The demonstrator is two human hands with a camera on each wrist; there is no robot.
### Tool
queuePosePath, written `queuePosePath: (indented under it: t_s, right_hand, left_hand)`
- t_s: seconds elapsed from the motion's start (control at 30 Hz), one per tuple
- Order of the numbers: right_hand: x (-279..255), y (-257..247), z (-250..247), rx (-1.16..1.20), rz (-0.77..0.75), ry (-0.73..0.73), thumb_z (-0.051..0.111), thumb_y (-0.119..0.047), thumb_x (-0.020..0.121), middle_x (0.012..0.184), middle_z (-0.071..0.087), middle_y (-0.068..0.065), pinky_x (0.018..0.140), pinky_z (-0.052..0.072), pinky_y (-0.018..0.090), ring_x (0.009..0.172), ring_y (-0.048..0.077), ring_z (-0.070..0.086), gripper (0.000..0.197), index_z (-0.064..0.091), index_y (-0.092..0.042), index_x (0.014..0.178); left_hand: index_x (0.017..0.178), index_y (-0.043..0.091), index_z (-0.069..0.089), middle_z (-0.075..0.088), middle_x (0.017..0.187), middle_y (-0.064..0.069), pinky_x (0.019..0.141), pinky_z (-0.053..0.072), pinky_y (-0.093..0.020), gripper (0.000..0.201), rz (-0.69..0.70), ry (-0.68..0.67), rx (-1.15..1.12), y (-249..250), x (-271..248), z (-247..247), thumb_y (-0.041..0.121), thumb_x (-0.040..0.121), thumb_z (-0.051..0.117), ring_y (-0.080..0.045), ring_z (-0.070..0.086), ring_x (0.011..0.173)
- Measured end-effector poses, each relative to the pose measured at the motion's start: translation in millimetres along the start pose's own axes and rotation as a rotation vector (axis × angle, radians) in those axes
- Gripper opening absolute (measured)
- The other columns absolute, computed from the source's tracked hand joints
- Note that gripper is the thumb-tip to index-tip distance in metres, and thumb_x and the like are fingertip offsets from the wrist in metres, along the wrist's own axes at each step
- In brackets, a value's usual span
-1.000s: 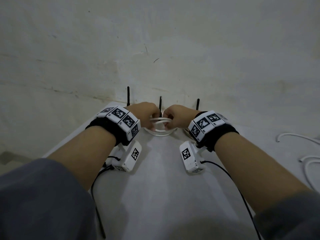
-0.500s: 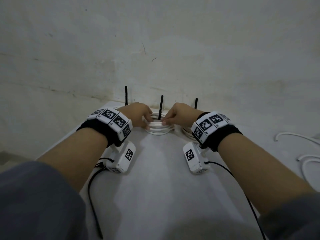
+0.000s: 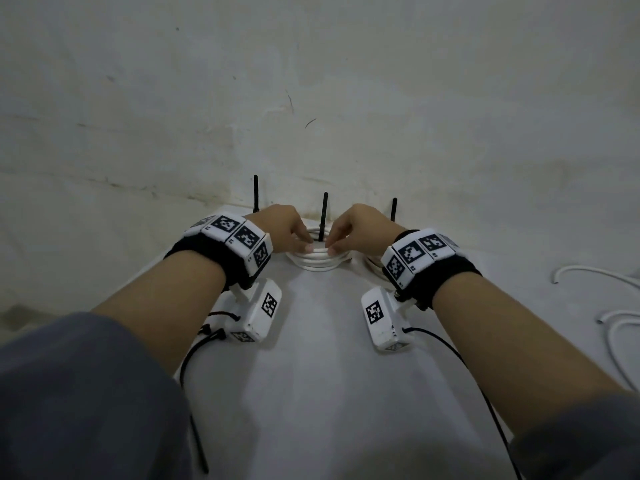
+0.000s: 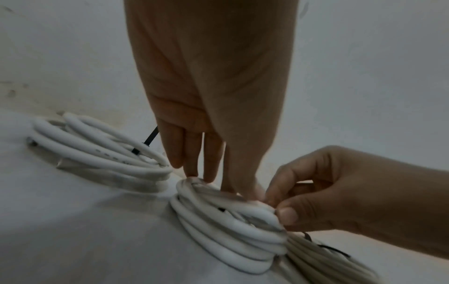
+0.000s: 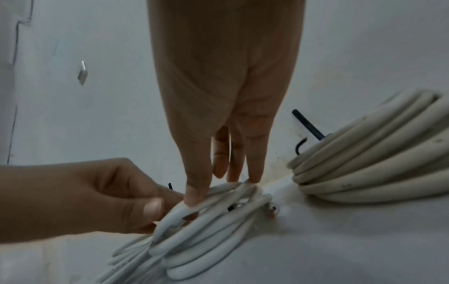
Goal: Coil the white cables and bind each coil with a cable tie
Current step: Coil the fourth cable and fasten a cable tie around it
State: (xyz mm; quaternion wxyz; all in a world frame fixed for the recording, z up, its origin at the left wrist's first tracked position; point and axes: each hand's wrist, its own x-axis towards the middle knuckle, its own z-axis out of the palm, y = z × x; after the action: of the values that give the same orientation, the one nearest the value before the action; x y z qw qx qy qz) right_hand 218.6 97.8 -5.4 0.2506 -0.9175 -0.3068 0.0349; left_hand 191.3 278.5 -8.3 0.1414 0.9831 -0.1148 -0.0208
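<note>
Coil (image 3: 320,259) of white cable lies flat on the white bench (image 3: 318,393), close to the wall (image 3: 311,81), and it serves here as the landmark; a black cable tie (image 3: 324,216) stands upright out of its far side. The left hand (image 3: 282,230) comes down on the left part of the coil; its fingers (image 4: 209,163) are straight and their tips touch the top loop, so its grip is loose and holds nothing. The right hand (image 3: 360,232) comes down on the right part of the coil; in the left wrist view its thumb and first finger are curled against the top loop, but whether they really pinch it cannot be told, because the place is blurred. Left of the coil a second bound coil (image 4: 102,151) lies on the bench with its own black tie (image 3: 256,194) upright; right of the coil a third, more yellowish coil (image 5: 379,153) lies, also with a black tie (image 3: 393,209) standing up. Far to the right of the coil some loose white cables (image 3: 620,327) lie on the bench.
</note>
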Motion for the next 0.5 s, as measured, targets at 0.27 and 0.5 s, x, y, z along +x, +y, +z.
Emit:
queuePosePath:
  t_s: [0.27, 0.5]
  right_hand:
    - [-1, 1, 1, 0.004, 0.02, 0.025, 0.075, -0.008, 0.075, 0.065, 0.061, -0.012, 0.062, 0.043, 0.013, 0.064, 0.001, 0.055, 0.009, 0.076, -0.009, 0.084]
    - [-44, -9, -25, 0.152, 0.022, 0.167, 0.068, -0.01, 0.085, 0.072, 0.064, -0.004, 0.059, 0.04, 0.007, 0.059, -0.004, 0.056, 0.01, 0.075, -0.006, 0.09]
  left_hand:
    - [0.126, 0.02, 0.061, 0.063, 0.125, -0.004, 0.097, 0.043, -0.032, 0.046, -0.019, 0.026, 0.037, 6, 2, -3, 0.031, 0.082, 0.07, -0.021, 0.057, 0.115]
    - [0.119, 0.017, 0.064, 0.063, 0.12, -0.004, 0.086, 0.04, -0.024, 0.032, 0.032, 0.172, 0.008, 33, -20, -17, 0.025, 0.089, 0.062, -0.018, 0.059, 0.107]
